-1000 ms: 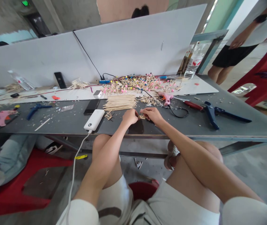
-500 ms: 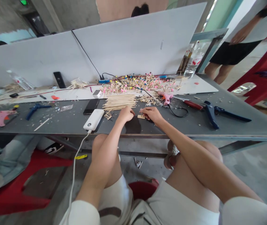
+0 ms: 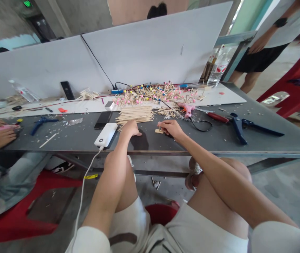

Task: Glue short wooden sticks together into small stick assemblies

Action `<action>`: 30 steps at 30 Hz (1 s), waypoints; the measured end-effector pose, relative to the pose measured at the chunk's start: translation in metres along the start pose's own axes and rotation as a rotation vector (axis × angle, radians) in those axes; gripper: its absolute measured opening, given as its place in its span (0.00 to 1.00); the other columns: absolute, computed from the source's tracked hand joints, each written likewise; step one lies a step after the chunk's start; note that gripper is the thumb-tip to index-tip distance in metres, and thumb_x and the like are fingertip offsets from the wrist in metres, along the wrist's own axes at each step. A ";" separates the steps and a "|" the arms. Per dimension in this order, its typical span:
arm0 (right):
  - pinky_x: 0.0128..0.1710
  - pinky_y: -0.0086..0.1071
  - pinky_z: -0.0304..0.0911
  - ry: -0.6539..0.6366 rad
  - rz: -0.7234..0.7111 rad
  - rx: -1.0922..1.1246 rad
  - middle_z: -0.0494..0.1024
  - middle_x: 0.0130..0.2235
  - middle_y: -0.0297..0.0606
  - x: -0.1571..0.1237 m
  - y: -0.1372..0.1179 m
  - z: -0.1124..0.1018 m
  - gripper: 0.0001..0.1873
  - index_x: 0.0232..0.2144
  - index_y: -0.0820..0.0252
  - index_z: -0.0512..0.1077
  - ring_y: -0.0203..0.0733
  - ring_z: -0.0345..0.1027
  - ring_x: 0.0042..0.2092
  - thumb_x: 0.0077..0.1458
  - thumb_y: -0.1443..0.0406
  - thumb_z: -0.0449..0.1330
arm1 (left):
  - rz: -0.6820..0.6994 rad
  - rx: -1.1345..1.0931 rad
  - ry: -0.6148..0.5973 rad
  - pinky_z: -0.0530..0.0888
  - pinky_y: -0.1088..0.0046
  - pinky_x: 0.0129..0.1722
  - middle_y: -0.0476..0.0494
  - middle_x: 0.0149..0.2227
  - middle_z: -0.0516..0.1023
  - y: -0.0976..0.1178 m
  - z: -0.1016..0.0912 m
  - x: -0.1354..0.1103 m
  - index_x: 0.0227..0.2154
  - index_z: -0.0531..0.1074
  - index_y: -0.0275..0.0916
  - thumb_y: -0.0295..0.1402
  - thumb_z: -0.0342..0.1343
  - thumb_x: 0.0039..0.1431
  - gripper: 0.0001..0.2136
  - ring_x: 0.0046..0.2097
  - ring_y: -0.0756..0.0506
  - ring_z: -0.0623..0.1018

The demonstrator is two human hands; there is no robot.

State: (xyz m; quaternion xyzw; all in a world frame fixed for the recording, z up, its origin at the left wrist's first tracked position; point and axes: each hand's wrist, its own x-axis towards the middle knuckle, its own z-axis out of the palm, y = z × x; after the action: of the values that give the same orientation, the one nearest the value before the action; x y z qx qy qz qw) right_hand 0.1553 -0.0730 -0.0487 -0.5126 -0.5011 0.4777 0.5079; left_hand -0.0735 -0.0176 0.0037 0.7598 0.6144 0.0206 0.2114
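My right hand (image 3: 172, 128) pinches a short upright wooden stick (image 3: 159, 127) between thumb and fingers. Its foot meets a small flat wooden piece (image 3: 159, 131) on the grey table; whether they are joined cannot be told. My left hand (image 3: 130, 129) hovers low over the table, beside the white power bank (image 3: 106, 135). Its thumb stretches out to the right, apart from the other fingers, which are largely hidden behind the hand. A little stick frame (image 3: 119, 129) is mostly covered by this hand. Just behind lies a stack of thin wooden sticks (image 3: 135, 115).
A heap of sticks with coloured ball ends (image 3: 152, 93) lies at the back. Right of my hands are a pink glue gun (image 3: 187, 109), a red-handled tool (image 3: 217, 117) and a blue cutter (image 3: 238, 128). At left, another person's hand (image 3: 1, 137) is near a pink glue gun.
My left hand has moved left, away from the flat wooden piece, and now covers most of the small stick frame. My right hand stays put. Another person's hands have appeared at the left.
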 end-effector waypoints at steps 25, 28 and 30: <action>0.17 0.27 0.47 0.006 0.007 -0.044 0.69 0.19 0.32 0.001 0.000 0.002 0.20 0.27 0.65 0.79 0.29 0.53 0.18 0.45 0.51 0.69 | 0.181 0.197 -0.106 0.74 0.68 0.43 0.34 0.50 0.78 0.037 0.017 -0.023 0.52 0.67 0.37 0.46 0.73 0.39 0.38 0.49 0.35 0.79; 0.16 0.27 0.48 0.006 0.005 -0.041 0.70 0.19 0.33 0.002 0.000 0.002 0.21 0.26 0.64 0.78 0.29 0.53 0.18 0.44 0.50 0.69 | 0.129 0.181 -0.007 0.74 0.69 0.45 0.34 0.51 0.78 0.032 0.012 -0.020 0.50 0.70 0.38 0.40 0.74 0.39 0.33 0.50 0.36 0.79; 0.16 0.27 0.48 0.006 0.005 -0.034 0.70 0.20 0.33 0.002 0.000 0.002 0.21 0.26 0.64 0.78 0.29 0.53 0.18 0.44 0.50 0.70 | 0.144 0.147 0.037 0.73 0.70 0.45 0.35 0.48 0.80 0.026 0.008 -0.016 0.44 0.75 0.38 0.33 0.72 0.41 0.24 0.48 0.38 0.79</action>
State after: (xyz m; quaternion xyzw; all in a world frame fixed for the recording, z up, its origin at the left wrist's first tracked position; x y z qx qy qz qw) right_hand 0.1531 -0.0709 -0.0484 -0.5239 -0.5062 0.4687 0.4995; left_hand -0.0513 -0.0395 0.0089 0.8149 0.5621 0.0046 0.1416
